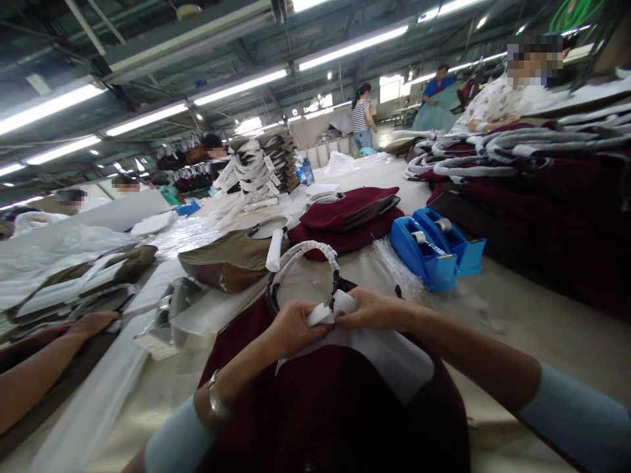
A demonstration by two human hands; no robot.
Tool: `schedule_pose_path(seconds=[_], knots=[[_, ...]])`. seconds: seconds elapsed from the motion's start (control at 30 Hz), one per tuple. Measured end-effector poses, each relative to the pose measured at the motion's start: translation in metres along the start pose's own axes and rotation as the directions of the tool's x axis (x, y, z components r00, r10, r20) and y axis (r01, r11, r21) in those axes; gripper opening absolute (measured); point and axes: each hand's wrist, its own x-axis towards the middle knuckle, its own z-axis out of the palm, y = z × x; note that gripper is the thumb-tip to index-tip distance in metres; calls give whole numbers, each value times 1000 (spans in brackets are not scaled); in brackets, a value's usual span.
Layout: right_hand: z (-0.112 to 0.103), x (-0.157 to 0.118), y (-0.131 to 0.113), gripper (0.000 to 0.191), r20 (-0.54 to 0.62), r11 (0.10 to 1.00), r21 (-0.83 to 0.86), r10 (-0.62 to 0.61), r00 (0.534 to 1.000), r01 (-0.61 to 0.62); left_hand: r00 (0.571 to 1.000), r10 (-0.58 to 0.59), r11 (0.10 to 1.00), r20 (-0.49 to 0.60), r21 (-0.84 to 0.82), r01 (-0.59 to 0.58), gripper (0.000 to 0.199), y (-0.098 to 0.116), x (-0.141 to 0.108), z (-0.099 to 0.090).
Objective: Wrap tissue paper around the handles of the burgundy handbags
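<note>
A dark red handbag (315, 401) lies in front of me, its round handle (311, 248) standing up at the far edge. White wrapping covers the top of that handle, while dark parts show lower down on both sides. My left hand (296, 328) pinches a piece of white tissue paper (320, 315) near the right base of the handle. Opposite it, my right hand (369, 309) grips white paper at the same spot, fingers closed. A loose white sheet (389, 361) spreads over the bag below my hands.
Two blue tape dispensers (426, 253) stand at right, before a large pile of dark red bags (542, 217). More red bags (348, 213) and an olive bag (231, 259) lie ahead. A grey tape dispenser (170, 315) stands left, near a co-worker's hands (91, 326).
</note>
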Motion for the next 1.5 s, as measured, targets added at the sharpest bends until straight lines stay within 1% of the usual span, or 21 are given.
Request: schedule_pose_path(seconds=[0.07, 0.17, 0.2, 0.27, 0.37, 0.43, 0.47, 0.53, 0.63, 0.7, 0.73, 0.83, 0.9, 1.0, 1.1, 1.13, 1.2, 1.27, 1.33, 1.4, 1.5], knots=[[4, 0, -1, 21, -17, 994, 103, 41, 999, -39, 997, 61, 994, -43, 98, -57, 26, 6, -1, 0], [9, -1, 0, 28, -27, 946, 295, 145, 989, -131, 989, 136, 973, -60, 196, -122, 18, 11, -3, -1], [10, -1, 1, 31, -24, 928, 342, 167, 986, -149, 986, 152, 967, -62, 214, -136, 17, 11, -3, -2], [9, -1, 3, 36, -16, 910, 389, 162, 987, -143, 987, 139, 967, -79, 226, -118, 18, 7, -2, -3], [6, -3, 4, 35, 46, 934, 339, 105, 993, -115, 995, 21, 990, -93, 140, -8, 25, -2, 0, -5], [3, -4, 3, 30, 88, 961, 250, 98, 991, -117, 997, -58, 998, -42, 30, 59, 28, -7, 1, -6], [2, -4, 3, 28, 92, 971, 210, 98, 991, -116, 997, -82, 996, -6, -23, 82, 28, -8, 1, -8], [1, -4, 2, 26, 65, 982, 159, 94, 993, -103, 991, -111, 986, 74, -113, 119, 28, -6, 1, -11], [1, -3, 4, 26, 42, 990, 118, 72, 997, -77, 974, -108, 969, 199, -198, 147, 28, 0, -2, -15], [1, -3, 5, 26, 42, 996, 89, 28, 999, -32, 968, -100, 967, 232, -207, 149, 28, 1, -3, -15], [1, -2, 5, 26, 39, 997, 77, 5, 999, -8, 970, -103, 969, 222, -198, 148, 28, 1, -3, -14], [2, -1, 3, 26, 8, 998, 52, -24, 1000, 23, 984, -117, 977, 138, -164, 139, 32, -2, -2, -9], [4, 0, 2, 25, -16, 998, 53, -26, 1000, 27, 994, -90, 989, 69, -115, 97, 31, -2, -1, -5], [9, 3, 3, 25, -63, 995, 96, -14, 998, 20, 1000, 21, 998, -24, 54, -19, 28, 6, -1, -3], [13, 5, 4, 28, -102, 978, 206, 33, 994, -12, 989, 128, 972, -68, 206, -111, 21, 14, -3, -3], [14, 5, 4, 30, -106, 969, 245, 41, 994, -14, 988, 135, 968, -75, 222, -116, 19, 15, -3, -4], [12, 3, 4, 33, -88, 957, 289, 38, 995, -11, 993, 87, 978, -75, 195, -71, 18, 13, -3, -7], [9, -1, 2, 35, -26, 962, 272, 35, 999, -27, 999, -8, 994, -54, 104, 13, 23, 7, -2, -10], [5, -4, 1, 34, 53, 973, 220, 57, 997, -67, 997, -81, 997, 6, -1, 81, 29, 1, -2, -12], [2, -6, 0, 31, 85, 981, 168, 80, 993, -94, 992, -91, 991, 86, -88, 98, 30, -2, -2, -15], [2, -5, 1, 28, 49, 986, 136, 90, 995, -96, 978, -62, 980, 201, -173, 97, 29, -1, -3, -16]])
